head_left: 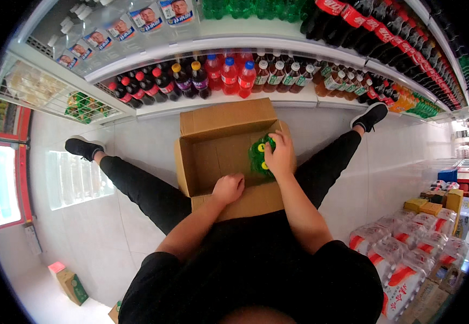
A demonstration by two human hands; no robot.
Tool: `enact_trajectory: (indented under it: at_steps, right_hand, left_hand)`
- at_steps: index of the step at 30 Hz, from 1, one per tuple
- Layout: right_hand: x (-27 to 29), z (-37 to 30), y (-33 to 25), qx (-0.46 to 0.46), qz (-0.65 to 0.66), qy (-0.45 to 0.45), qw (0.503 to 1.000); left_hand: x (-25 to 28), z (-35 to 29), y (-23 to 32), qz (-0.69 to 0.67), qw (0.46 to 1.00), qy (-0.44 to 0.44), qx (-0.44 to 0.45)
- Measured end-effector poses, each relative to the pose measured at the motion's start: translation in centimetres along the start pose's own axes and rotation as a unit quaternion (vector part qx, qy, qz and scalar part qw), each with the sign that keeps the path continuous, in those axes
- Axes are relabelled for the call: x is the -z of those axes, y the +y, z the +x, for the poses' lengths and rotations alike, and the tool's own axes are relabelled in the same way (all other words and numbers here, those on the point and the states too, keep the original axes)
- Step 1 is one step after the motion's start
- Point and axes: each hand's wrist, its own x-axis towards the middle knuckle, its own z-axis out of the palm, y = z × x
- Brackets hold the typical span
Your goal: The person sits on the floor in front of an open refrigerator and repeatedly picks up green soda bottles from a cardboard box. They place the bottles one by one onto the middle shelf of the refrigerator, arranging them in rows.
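Note:
An open cardboard box point(187, 173) sits on the floor between my outstretched legs. In its right side stand several green bottles point(257, 156) with yellow caps. My right hand point(280, 155) reaches over the box's right wall, its fingers bent around a green bottle there; the palm hides part of the bottles. My left hand point(229, 188) is curled closed at the box's near edge, by the folded-out near flap point(240, 203). Nothing shows in its fingers. The left and middle of the box show bare cardboard bottom.
Ahead, a white shelf point(234, 38) holds rows of bottles: clear, green and dark above, and red drinks point(229, 75) with blue caps below. My shoes flank the box. Shrink-wrapped packs point(402, 248) are stacked at right. A red-framed cooler point(26, 178) stands left; a small carton point(72, 286) lies lower left.

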Motion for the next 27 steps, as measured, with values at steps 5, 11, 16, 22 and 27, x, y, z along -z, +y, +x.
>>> enact_trajectory:
  at_steps: [5,11,16,22,27]
  right_hand:
    - [-0.5,-2.1,-0.6,0.009,-0.025,-0.049,0.998]
    - [-1.1,-1.5,-1.4,0.003,-0.109,-0.058,0.992]
    - [-1.4,-1.4,-2.3,-0.035,-0.152,-0.087,0.984]
    - [-1.2,-1.5,-2.7,-0.009,-0.160,-0.091,0.983]
    - [-0.4,-1.7,-2.3,0.110,-0.132,-0.080,0.982]
  left_hand:
    - [-1.2,0.5,-0.8,0.002,1.000,0.011,-0.006]
    - [-1.7,1.5,-0.7,0.012,1.000,-0.007,-0.009]
    - [-1.6,1.4,-0.8,0.010,1.000,-0.001,-0.016]
    - [-2.0,1.4,-1.1,0.000,1.000,0.005,-0.025]
    - [-1.2,1.3,-0.6,0.000,0.999,-0.030,0.025]
